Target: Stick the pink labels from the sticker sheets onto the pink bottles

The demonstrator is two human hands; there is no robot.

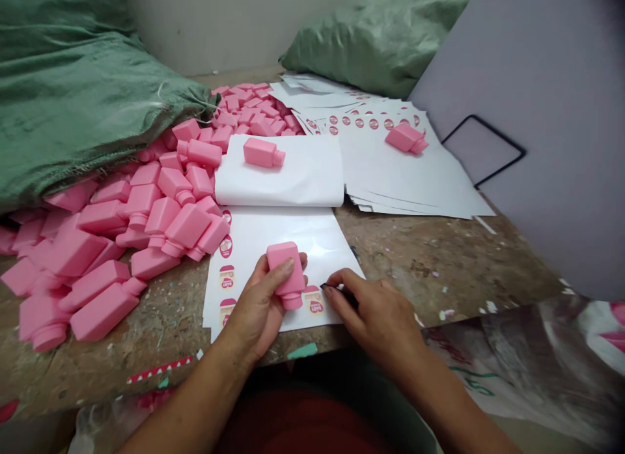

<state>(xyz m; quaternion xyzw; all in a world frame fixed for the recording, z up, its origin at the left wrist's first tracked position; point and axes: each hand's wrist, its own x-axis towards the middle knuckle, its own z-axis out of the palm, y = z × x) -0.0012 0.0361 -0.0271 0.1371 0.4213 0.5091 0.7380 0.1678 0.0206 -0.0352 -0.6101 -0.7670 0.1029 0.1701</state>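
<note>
Scuffed brown wood forms the worktop [415, 245], with 2 green sacks at the back: the left sack [73, 109] slumps over part of a heap of pink bottles [188, 226], while the right sack [366, 43] lies behind a stack of white sheets [410, 177]. Nearer the person is a label sheet [303, 229], its far part folded over. The left hand [258, 304] is closed round a bottle, and the right hand [381, 304], pinched narrow, faces it across the sheet. That held bottle [284, 268] is over the sheet's near part, neck toward the person, thumb across its flat face; whether it touches the paper is unclear. Of 2 loose bottles, 1 rests on the fold [261, 152] and 1 on the stack [405, 139]. Printed labels [227, 278] line the sheet's left edge, and a BABY label [314, 303] shows between the hands. Thinnest, a dark tool [349, 296] sits in the right hand's grip, its kind hard to tell.
</note>
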